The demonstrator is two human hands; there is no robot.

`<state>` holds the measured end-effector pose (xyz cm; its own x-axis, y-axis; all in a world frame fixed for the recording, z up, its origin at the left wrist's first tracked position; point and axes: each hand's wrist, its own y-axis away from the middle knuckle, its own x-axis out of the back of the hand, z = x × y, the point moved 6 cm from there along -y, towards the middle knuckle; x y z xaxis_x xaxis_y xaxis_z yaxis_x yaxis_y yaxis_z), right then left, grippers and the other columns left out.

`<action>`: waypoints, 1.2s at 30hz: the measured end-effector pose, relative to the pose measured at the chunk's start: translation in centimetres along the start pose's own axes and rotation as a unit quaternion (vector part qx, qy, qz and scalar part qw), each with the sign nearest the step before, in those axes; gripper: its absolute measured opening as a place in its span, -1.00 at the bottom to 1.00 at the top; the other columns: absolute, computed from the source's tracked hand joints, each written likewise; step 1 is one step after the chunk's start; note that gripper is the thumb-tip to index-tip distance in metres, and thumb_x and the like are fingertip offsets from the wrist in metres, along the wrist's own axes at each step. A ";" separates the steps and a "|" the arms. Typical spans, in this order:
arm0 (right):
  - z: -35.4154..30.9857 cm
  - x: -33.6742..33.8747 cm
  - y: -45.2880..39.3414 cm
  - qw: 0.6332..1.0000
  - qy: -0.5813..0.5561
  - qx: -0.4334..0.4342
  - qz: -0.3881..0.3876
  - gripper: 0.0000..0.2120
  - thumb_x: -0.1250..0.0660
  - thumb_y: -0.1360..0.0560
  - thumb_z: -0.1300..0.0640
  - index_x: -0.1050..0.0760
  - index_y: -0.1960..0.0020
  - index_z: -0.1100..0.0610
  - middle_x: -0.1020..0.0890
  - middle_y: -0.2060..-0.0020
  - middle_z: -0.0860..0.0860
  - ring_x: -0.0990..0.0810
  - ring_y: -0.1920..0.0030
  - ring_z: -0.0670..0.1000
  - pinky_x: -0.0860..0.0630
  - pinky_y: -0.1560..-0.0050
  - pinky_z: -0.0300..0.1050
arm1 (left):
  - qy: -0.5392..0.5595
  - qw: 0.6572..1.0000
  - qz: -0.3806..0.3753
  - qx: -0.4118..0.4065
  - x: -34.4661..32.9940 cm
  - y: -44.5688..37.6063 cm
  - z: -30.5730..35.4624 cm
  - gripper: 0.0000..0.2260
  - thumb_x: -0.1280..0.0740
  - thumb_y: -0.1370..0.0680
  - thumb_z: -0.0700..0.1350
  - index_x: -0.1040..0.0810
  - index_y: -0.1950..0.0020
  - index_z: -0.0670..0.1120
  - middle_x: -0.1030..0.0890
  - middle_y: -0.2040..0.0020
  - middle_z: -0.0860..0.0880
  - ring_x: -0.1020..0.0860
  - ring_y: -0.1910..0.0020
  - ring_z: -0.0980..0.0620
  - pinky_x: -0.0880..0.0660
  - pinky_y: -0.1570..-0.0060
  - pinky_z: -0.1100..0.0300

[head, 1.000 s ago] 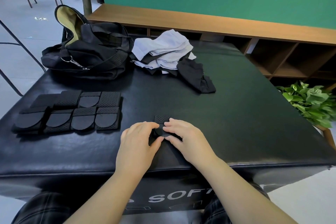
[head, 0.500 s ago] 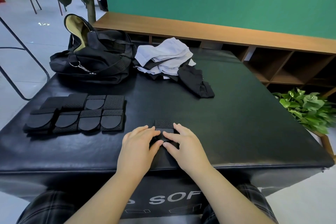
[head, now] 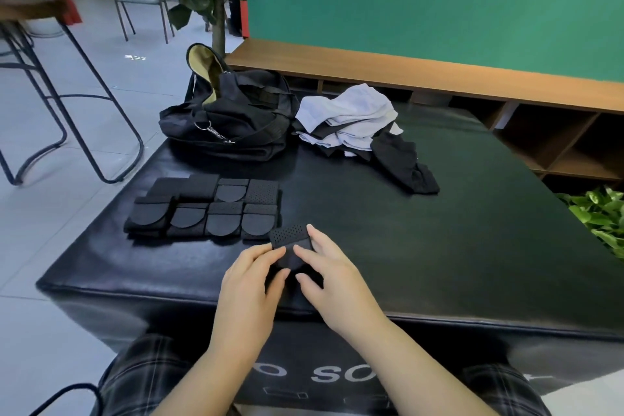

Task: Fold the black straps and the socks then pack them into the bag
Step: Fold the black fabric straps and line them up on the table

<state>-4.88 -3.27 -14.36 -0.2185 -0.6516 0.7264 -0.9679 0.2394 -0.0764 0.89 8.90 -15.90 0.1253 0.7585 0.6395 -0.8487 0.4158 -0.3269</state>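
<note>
One perforated black strap (head: pixel 290 236), folded small, pinched between both hands' fingers (head: pixel 270 255).

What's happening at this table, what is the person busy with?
A person sits at a black padded table folding a small perforated black strap, pinching it between the left hand and right hand. A batch of folded straps lies in rows to the left. At the far side, a heap of white and black socks waits unfolded beside the open black bag. No strap or sock can be seen in the bag.
</note>
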 end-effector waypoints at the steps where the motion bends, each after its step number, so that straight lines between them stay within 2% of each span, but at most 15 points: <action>1: -0.6 -0.3 -0.3 1.000 0.001 0.008 -0.006 -0.54 -0.24 -0.59 0.14 -0.28 -0.47 0.00 0.01 -0.43 -0.35 -0.02 -0.35 -0.41 0.02 -0.28 -0.56 | 0.002 1.000 0.008 0.000 0.6 -0.1 -0.2 -0.67 -0.39 -0.50 -0.12 -0.54 -0.27 0.00 -0.45 -0.20 0.17 -0.46 -0.22 0.06 -0.40 -0.25 0.08; 4: -2.1 -1.2 -1.4 1.000 -0.009 0.024 -0.014 -0.52 -0.25 -0.59 0.14 -0.25 -0.48 0.01 0.01 -0.50 -0.26 -0.01 -0.37 -0.39 0.00 -0.31 -0.52 | 0.002 0.999 0.036 0.005 2.2 -0.7 -0.8 -0.65 -0.41 -0.49 -0.14 -0.53 -0.27 -0.02 -0.40 -0.20 0.19 -0.41 -0.18 0.18 -0.34 -0.21 0.19; 6: -3.0 -1.6 -2.2 0.999 -0.023 0.033 -0.014 -0.52 -0.25 -0.59 0.16 -0.25 -0.48 0.02 0.01 -0.51 -0.24 -0.01 -0.37 -0.39 0.03 -0.25 -0.60 | -0.003 0.998 0.059 0.003 3.2 -1.2 -1.1 -0.64 -0.43 -0.47 -0.16 -0.55 -0.26 -0.06 -0.44 -0.20 0.15 -0.40 -0.13 0.24 -0.37 -0.21 0.14; 9: -4.3 -2.2 -3.5 0.998 -0.033 0.043 -0.015 -0.52 -0.25 -0.58 0.18 -0.26 -0.48 0.05 0.01 -0.52 -0.22 -0.01 -0.40 -0.36 0.06 -0.15 -0.70 | -0.046 0.995 0.084 0.002 4.3 -2.1 -1.8 -0.64 -0.46 -0.44 -0.17 -0.57 -0.23 -0.10 -0.54 -0.21 -0.04 -0.51 -0.18 0.00 -0.44 -0.19 -0.12; 11: -5.0 -2.8 -4.4 0.998 -0.039 0.044 -0.020 -0.52 -0.25 -0.58 0.19 -0.26 -0.48 0.06 0.02 -0.52 -0.20 -0.04 -0.45 -0.29 0.06 -0.14 -0.69 | -0.070 0.993 0.095 0.010 5.0 -2.7 -2.3 -0.65 -0.45 -0.45 -0.15 -0.57 -0.23 -0.12 -0.55 -0.22 -0.08 -0.50 -0.23 -0.08 -0.42 -0.21 -0.13; 15: -6.5 -4.0 -6.0 0.997 -0.046 0.046 -0.036 -0.51 -0.22 -0.59 0.20 -0.24 -0.49 0.04 0.05 -0.53 -0.18 -0.04 -0.48 -0.23 0.05 -0.14 -0.66 | -0.101 0.987 0.117 0.032 6.5 -3.7 -3.3 -0.69 -0.41 -0.49 -0.13 -0.57 -0.23 -0.11 -0.55 -0.22 -0.06 -0.43 -0.30 -0.06 -0.27 -0.28 -0.04; 20: -8.3 -5.9 -7.8 0.995 -0.049 0.049 -0.070 -0.50 -0.19 -0.59 0.23 -0.21 -0.50 0.05 0.07 -0.54 -0.15 -0.03 -0.49 -0.21 -0.02 -0.31 -0.43 | -0.133 0.980 0.132 0.061 8.0 -4.7 -5.4 -0.72 -0.38 -0.51 -0.14 -0.58 -0.21 -0.11 -0.55 -0.24 -0.06 -0.39 -0.34 -0.09 -0.18 -0.34 -0.08; 25: -9.5 -7.6 -9.1 0.994 -0.022 0.055 -0.095 -0.49 -0.17 -0.59 0.24 -0.19 -0.51 0.05 0.09 -0.55 -0.09 -0.04 -0.51 -0.14 -0.07 -0.36 -0.34 | -0.147 0.976 0.133 0.088 9.0 -5.5 -7.3 -0.75 -0.31 -0.55 -0.12 -0.58 -0.21 -0.10 -0.54 -0.26 -0.06 -0.35 -0.38 -0.07 -0.09 -0.39 -0.08; 28: -9.7 -8.2 -9.5 0.993 0.022 0.062 -0.102 -0.47 -0.17 -0.58 0.22 -0.16 -0.52 0.03 0.09 -0.55 -0.06 -0.04 -0.52 -0.04 -0.13 -0.46 -0.14 | -0.161 0.976 0.115 0.096 9.1 -5.9 -8.3 -0.74 -0.31 -0.55 -0.11 -0.58 -0.22 -0.10 -0.53 -0.28 -0.07 -0.30 -0.42 -0.06 -0.08 -0.39 -0.09; 31: -9.4 -8.3 -9.7 0.986 0.105 0.074 -0.104 -0.47 -0.15 -0.60 0.17 -0.10 -0.53 0.02 0.07 -0.55 -0.04 0.04 -0.53 0.08 0.03 -0.49 -0.05 | -0.165 0.977 0.089 0.103 8.7 -6.1 -8.7 -0.70 -0.29 -0.56 -0.08 -0.55 -0.27 -0.11 -0.48 -0.33 -0.07 -0.26 -0.45 -0.04 -0.04 -0.41 -0.07; 33: -9.4 -8.2 -9.9 0.978 0.152 0.107 -0.093 -0.47 -0.15 -0.60 0.16 -0.09 -0.54 0.04 0.05 -0.55 0.00 0.09 -0.53 0.04 0.19 -0.47 -0.10 | -0.165 0.978 0.079 0.105 8.6 -6.0 -8.9 -0.68 -0.26 -0.57 -0.06 -0.52 -0.30 -0.10 -0.45 -0.36 -0.04 -0.24 -0.46 -0.01 0.02 -0.42 -0.03; 36: -9.0 -7.9 -10.0 0.974 0.166 0.133 -0.078 -0.48 -0.15 -0.60 0.15 -0.13 -0.53 0.02 -0.03 -0.55 0.00 0.13 -0.54 -0.02 0.28 -0.44 -0.12 | -0.179 0.976 0.069 0.101 8.5 -6.1 -8.8 -0.66 -0.26 -0.57 -0.02 -0.52 -0.30 -0.11 -0.45 -0.36 -0.05 -0.25 -0.45 -0.02 0.01 -0.42 -0.07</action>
<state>7.67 5.94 -13.18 -0.0566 -0.3850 0.9212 -0.9937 -0.0673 -0.0892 11.68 17.25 -14.58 -0.1542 0.5605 0.8136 -0.9334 0.1873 -0.3059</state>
